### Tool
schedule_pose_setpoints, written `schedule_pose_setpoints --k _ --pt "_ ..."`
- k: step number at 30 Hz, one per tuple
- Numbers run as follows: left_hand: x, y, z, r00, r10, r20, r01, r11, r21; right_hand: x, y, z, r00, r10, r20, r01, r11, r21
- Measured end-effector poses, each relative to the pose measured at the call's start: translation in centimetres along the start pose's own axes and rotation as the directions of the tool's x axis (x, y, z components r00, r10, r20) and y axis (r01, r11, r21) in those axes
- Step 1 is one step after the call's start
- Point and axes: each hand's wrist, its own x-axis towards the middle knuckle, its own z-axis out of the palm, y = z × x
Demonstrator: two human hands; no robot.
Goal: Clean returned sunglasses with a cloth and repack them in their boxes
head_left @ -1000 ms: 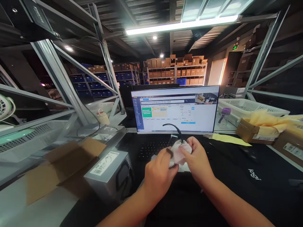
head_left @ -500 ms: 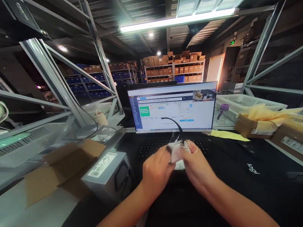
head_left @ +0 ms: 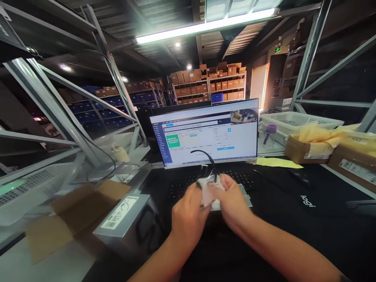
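Left hand (head_left: 188, 213) and right hand (head_left: 232, 201) brought together at centre, backs facing up, fingers curled in a closed pinching grip, fingertips meeting, left forearm (head_left: 158, 262) and right forearm (head_left: 282, 250) bare, rising from the lower edge, converging

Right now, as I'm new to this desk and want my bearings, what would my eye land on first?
The lit monitor at the centre back stands out, under a bright ceiling tube light. Just before it, the left hand and right hand pinch a white wrap from which a black curved band rises. A grey labelled box sits to the left.
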Motion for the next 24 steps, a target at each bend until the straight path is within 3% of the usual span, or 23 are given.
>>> schedule_pose_setpoints --k 5,7,11,14,16,20,22,24 --pt "-0.7 0.8 0.0 0.987 0.162 0.022 -0.161 0.986 -0.044 1.3 -3.9 -0.8 0.989 0.135 0.058 -0.141 0.982 0.124" --pt "-0.8 0.7 -0.1 0.99 0.138 0.019 -0.137 0.99 -0.011 0.8 -3.0 -0.5 0.996 0.08 0.047 -0.084 0.993 0.079" --pt "-0.4 0.1 -0.3 0.999 -0.031 0.031 0.029 0.997 0.071 -0.8 1.3 0.3 0.997 -0.08 -0.024 0.078 0.994 -0.07" --pt "0.0 -0.1 -0.1 0.993 -0.091 0.073 0.09 0.996 0.014 -0.7 2.3 0.3 0.997 -0.075 -0.025 0.075 0.997 -0.025" --pt "0.1 0.1 0.1 0.994 -0.063 0.091 0.069 0.996 -0.056 0.2 1.0 -0.1 0.999 -0.03 -0.011 0.031 0.999 0.044" --pt "-0.6 0.8 0.4 0.99 0.113 0.084 -0.1 0.985 -0.144 2.0 -3.2 -1.0 0.998 0.054 -0.016 -0.052 0.99 0.129" --pt "-0.9 1.0 0.4 0.986 0.151 0.067 -0.14 0.98 -0.139 2.0 -3.8 -1.1 0.998 0.047 -0.036 -0.042 0.99 0.138" --pt "-0.9 1.0 0.3 0.991 0.112 0.076 -0.101 0.986 -0.13 1.4 -3.0 -0.7 0.999 0.004 -0.041 0.001 0.994 0.114"
